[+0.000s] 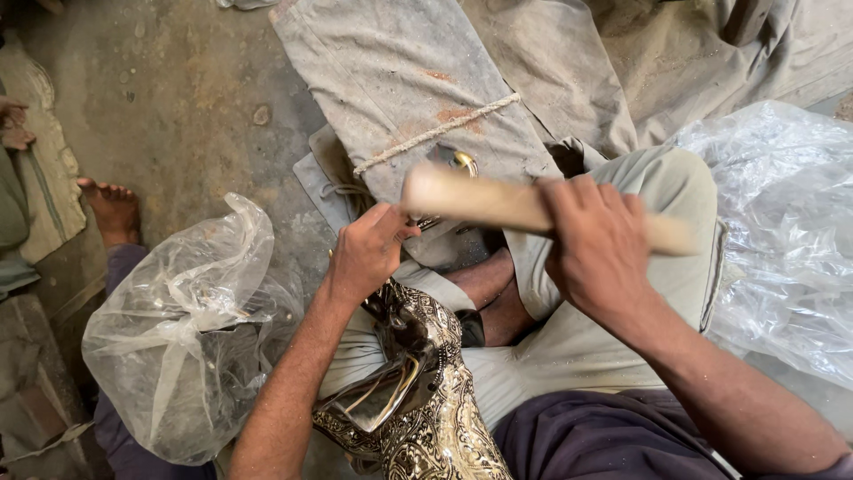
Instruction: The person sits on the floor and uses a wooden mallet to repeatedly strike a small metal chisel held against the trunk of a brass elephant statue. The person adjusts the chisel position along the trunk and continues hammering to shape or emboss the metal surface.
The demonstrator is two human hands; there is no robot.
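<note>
The right hand point(600, 253) grips a wooden stick point(498, 203) (blurry, mid-swing); the left hand point(366, 252) grasps the shiny pot point(418, 400). The work looks ongoing.

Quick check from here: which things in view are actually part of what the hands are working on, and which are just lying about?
In use:
- wooden stick, gripped by right hand
- ornate metal vessel on the lap, steadied by left hand

Lying about:
- clear plastic bags
- grey cloth sack with rope
</note>
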